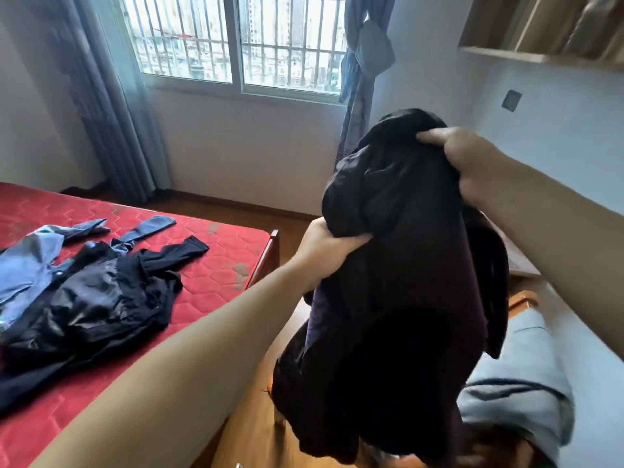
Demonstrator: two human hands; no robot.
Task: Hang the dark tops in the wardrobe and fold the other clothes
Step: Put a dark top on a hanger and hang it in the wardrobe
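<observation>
Head view: dark top [405, 265] held up in mid-air beside the bed [209, 265], off the mattress and hanging in loose folds toward the wooden floor [250, 430]. Left hand [324, 244] clenched round a bunch of fabric at the garment's left edge, fingers curled tight into the cloth. Right hand [462, 160] gripping the upper part, thumb and fingers pinching a gathered fold near what may be the collar or shoulder; hard to tell which, since the cloth is bunched. No hanger visible anywhere.

Probably the hanging step, at its start: one dark top picked out and lifted, not yet spread or on a hanger. Still lying on the red mattress: a heap of dark clothes [91, 298] overlapping a blue denim garment [30, 265], sleeves splayed. Much of the task therefore left to do.

Next move likely calls for shaking the top open, finding neckline and shoulders, then turning toward the wardrobe, which is out of sight here. Wooden shelf [506, 55] at upper right, barred window [236, 42] ahead.
</observation>
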